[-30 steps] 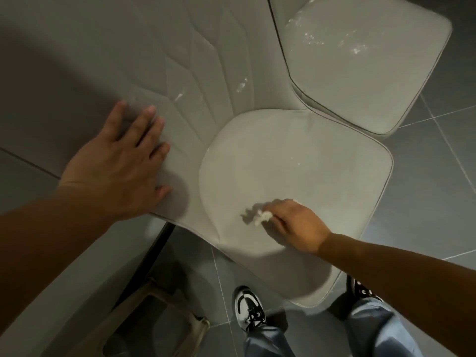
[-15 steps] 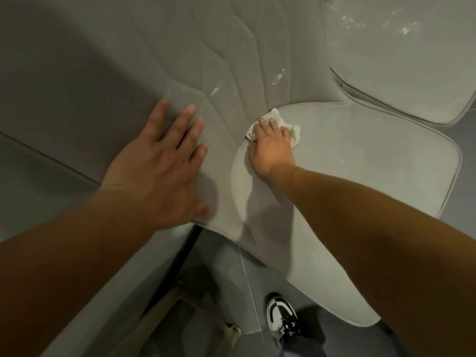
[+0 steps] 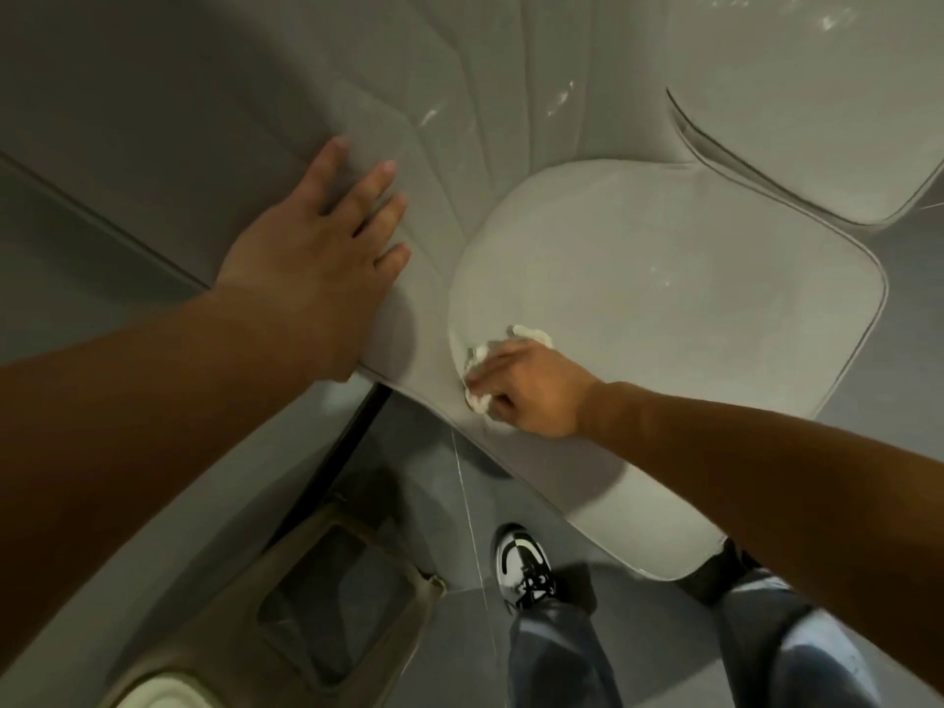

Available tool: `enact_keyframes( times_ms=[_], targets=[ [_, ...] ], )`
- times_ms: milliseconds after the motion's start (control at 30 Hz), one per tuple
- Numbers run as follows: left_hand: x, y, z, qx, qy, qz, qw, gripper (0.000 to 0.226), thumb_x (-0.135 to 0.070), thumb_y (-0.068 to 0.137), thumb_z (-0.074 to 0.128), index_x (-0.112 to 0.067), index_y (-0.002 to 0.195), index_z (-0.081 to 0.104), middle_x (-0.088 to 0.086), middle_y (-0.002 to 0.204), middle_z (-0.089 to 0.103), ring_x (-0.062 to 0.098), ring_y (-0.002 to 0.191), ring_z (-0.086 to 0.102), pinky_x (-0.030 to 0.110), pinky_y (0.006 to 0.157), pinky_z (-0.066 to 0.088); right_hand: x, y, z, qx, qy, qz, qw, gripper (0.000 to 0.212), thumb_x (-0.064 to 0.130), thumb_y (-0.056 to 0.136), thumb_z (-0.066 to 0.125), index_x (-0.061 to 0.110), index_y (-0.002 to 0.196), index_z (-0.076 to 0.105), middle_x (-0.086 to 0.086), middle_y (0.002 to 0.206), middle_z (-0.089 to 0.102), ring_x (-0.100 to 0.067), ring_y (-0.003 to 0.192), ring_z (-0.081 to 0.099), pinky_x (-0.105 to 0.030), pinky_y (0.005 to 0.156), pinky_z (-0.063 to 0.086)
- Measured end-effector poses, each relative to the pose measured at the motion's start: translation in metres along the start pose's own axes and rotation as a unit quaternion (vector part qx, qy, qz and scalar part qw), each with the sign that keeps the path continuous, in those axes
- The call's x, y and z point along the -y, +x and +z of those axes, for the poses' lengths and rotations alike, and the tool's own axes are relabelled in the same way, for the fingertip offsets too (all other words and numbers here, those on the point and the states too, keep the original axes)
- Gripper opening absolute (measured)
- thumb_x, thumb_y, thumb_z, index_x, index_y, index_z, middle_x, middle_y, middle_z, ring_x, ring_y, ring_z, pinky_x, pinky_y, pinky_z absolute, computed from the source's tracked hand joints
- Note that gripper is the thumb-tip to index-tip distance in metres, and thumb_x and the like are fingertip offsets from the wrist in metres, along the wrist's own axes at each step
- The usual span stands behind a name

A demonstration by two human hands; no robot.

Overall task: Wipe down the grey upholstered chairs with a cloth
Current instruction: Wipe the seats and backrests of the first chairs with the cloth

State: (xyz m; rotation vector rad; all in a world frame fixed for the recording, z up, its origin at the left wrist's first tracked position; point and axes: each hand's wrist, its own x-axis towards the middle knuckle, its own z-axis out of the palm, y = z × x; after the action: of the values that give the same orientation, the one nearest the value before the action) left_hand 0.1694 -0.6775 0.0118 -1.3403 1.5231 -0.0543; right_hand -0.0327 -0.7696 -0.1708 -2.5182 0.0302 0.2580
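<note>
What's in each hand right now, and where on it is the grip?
The right hand holds a white cloth bunched under its fingers, pressed on the chair seat. The left hand holds nothing; it lies flat on the chair backrest.

The left hand (image 3: 311,278) is lying flat on the chair's backrest (image 3: 388,120), left of the seat (image 3: 664,298). The right hand (image 3: 531,390) is pressing the cloth (image 3: 480,357) onto the seat's near-left edge. A second chair (image 3: 817,104) is standing behind, to the right.

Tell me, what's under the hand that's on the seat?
A crumpled white cloth pokes out from under the right hand, pressed on the grey seat. The hand covers the rest of the cloth.
</note>
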Motion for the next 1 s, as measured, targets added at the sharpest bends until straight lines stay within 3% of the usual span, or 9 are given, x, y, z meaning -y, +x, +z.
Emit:
enact_keyframes(
  times_ms=[133,233,300,367,467,533,700,900,1000],
  targets=[
    [-0.001,-0.001,0.001,-0.015,0.006,0.004,1.000,0.096,-0.072,0.086,0.028,-0.020,0.162,0.001,0.020,0.168,-0.013,0.044,0.152,-0.018,0.071,0.115,-0.011,-0.015,-0.055,-0.028,-0.047,0.240,0.103,0.964,0.026,0.011,0.088,0.066,0.021,0.111,0.073,0.015,0.111,0.069,0.012,0.103,0.056,-0.002,0.094,0.032],
    [-0.004,0.000,0.000,-0.005,0.024,0.005,1.000,0.095,-0.071,0.087,0.029,-0.019,0.162,0.002,0.021,0.167,-0.012,0.045,0.152,-0.018,0.071,0.115,-0.012,-0.036,-0.055,-0.052,-0.255,0.221,0.265,0.903,0.022,0.024,0.097,0.057,0.019,0.116,0.069,0.001,0.111,0.071,-0.014,0.103,0.065,-0.019,0.089,0.044],
    [-0.003,0.000,-0.001,-0.008,0.030,0.006,0.999,0.096,-0.071,0.088,0.029,-0.018,0.162,0.002,0.020,0.168,-0.010,0.044,0.153,-0.016,0.070,0.116,-0.009,-0.039,-0.032,-0.061,-0.305,0.184,0.250,0.900,0.025,0.035,0.100,0.049,0.024,0.114,0.067,0.002,0.108,0.071,-0.016,0.100,0.063,-0.026,0.090,0.046],
    [-0.002,-0.002,-0.002,-0.009,0.029,0.009,0.999,0.096,-0.072,0.087,0.028,-0.019,0.162,0.004,0.018,0.169,-0.006,0.042,0.154,-0.013,0.069,0.117,-0.006,-0.032,-0.004,-0.060,-0.256,0.151,0.197,0.934,0.034,0.044,0.100,0.041,0.029,0.121,0.062,0.005,0.123,0.066,-0.018,0.114,0.058,-0.040,0.103,0.040],
    [-0.002,-0.005,-0.004,-0.010,0.038,0.016,0.999,0.092,-0.071,0.086,0.028,-0.021,0.161,0.007,0.014,0.170,-0.002,0.038,0.155,-0.009,0.068,0.118,-0.004,-0.019,0.023,-0.025,-0.051,-0.014,0.181,0.982,0.054,0.059,0.095,0.028,0.039,0.146,0.032,0.002,0.155,0.035,-0.031,0.144,0.025,-0.066,0.112,0.007],
    [-0.003,-0.005,-0.003,-0.010,0.048,0.014,0.999,0.094,-0.072,0.086,0.029,-0.021,0.161,0.007,0.013,0.170,-0.001,0.037,0.155,-0.009,0.067,0.119,-0.004,-0.013,0.025,0.002,-0.004,-0.108,0.197,0.974,0.060,0.058,0.095,0.028,0.041,0.151,0.015,0.000,0.162,0.016,-0.036,0.148,0.007,-0.064,0.113,0.001],
    [-0.003,-0.008,-0.006,-0.007,0.058,0.015,0.998,0.095,-0.072,0.086,0.031,-0.021,0.161,0.005,0.013,0.170,0.000,0.037,0.156,-0.008,0.066,0.119,-0.003,0.007,-0.018,0.029,-0.063,-0.039,0.059,0.996,0.054,0.028,0.091,0.047,0.026,0.145,0.040,-0.004,0.136,0.056,-0.027,0.125,0.047,-0.043,0.100,0.041],
    [-0.003,-0.009,-0.014,0.011,0.038,0.011,0.999,0.090,-0.068,0.088,0.033,-0.024,0.161,0.007,0.010,0.170,0.000,0.034,0.156,-0.007,0.065,0.120,-0.002,0.004,-0.134,0.035,0.022,-0.027,-0.080,0.996,0.031,0.022,0.089,0.057,0.029,0.118,0.064,0.008,0.126,0.065,-0.018,0.124,0.052,-0.041,0.104,0.044],
    [-0.007,-0.010,-0.013,0.016,0.032,0.012,0.999,0.102,-0.079,0.084,0.040,-0.022,0.161,0.003,0.013,0.170,-0.004,0.036,0.156,-0.009,0.067,0.119,-0.004,-0.012,-0.161,0.009,-0.050,0.016,-0.030,0.998,0.028,0.021,0.087,0.052,0.029,0.110,0.065,0.009,0.116,0.067,-0.016,0.116,0.055,-0.035,0.099,0.046]
  ],
)
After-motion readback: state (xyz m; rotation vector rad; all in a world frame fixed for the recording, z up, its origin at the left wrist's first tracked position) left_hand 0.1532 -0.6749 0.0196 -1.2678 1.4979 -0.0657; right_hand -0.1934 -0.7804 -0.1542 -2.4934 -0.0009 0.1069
